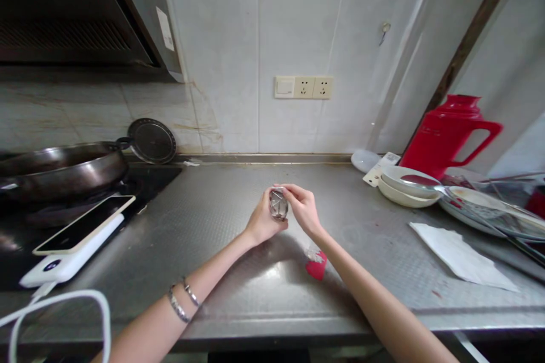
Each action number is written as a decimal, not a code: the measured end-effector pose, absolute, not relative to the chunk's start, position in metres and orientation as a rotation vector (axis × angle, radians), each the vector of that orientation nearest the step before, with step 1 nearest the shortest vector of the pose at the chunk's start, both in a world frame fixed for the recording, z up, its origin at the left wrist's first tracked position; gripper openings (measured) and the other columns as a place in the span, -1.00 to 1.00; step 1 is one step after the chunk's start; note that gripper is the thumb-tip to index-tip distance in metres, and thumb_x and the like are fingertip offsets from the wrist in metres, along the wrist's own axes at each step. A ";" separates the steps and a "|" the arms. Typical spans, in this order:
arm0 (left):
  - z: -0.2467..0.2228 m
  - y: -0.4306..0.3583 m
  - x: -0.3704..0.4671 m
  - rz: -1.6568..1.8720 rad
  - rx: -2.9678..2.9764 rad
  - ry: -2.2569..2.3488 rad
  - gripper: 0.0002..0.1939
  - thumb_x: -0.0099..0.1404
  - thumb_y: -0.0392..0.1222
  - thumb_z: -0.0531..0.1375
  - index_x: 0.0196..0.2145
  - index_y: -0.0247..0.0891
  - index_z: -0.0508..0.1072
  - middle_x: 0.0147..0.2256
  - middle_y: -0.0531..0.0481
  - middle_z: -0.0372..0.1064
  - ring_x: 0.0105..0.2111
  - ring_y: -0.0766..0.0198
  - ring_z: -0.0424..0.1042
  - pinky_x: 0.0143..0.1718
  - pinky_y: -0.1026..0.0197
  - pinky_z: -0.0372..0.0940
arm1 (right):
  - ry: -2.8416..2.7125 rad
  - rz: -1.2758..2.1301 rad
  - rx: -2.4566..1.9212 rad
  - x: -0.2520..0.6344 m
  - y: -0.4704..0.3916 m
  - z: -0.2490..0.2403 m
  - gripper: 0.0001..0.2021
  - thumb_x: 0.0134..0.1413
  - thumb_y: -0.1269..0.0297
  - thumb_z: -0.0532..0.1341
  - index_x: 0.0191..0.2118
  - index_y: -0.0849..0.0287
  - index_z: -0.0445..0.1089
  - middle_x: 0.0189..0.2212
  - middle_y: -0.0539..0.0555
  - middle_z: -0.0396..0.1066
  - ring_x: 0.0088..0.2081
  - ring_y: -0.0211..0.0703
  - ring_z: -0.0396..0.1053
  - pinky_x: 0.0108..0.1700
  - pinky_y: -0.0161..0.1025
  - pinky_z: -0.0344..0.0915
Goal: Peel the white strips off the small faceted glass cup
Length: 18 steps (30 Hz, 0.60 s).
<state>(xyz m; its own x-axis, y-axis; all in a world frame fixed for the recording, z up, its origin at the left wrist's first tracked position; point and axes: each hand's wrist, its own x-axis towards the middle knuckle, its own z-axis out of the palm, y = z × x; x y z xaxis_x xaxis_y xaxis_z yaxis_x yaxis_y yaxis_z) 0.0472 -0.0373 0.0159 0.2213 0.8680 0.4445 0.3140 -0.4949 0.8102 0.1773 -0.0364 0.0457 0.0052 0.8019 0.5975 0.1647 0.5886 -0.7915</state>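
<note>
A metal kitchen counter (204,210) is below the fingers. The left hand (262,222) curls round a shiny thing (279,206); the right hand (305,205) touches its edge, pinching or not, I can't tell.

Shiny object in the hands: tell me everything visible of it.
The shiny object looks small, rounded and silvery grey, possibly metal or foil, with bright angular lines across its face. It is held over the counter, face toward the camera. The left hand curls around its left side; the right hand is at its upper right edge. Its far side is hidden.
</note>
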 end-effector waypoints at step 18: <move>0.029 -0.041 0.054 1.286 1.628 1.128 -0.27 -0.16 -0.36 0.34 -0.01 -0.25 0.18 -0.25 -0.01 0.41 -0.36 0.26 0.42 -0.39 0.25 0.34 | -1.415 0.479 -0.798 0.177 -0.050 0.054 -0.74 0.19 0.20 0.10 -0.24 0.09 0.55 -0.24 0.05 0.56 -0.13 0.01 0.50 0.03 -0.01 0.37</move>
<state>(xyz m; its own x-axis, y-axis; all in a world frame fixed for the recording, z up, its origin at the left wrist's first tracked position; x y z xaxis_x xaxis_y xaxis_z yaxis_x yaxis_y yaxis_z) 0.0536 -0.0406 0.0290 0.1024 0.9464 0.3063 0.1809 -0.3205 0.9298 0.1768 -0.0504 0.0539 0.1267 0.7228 0.6794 0.1609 0.6608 -0.7331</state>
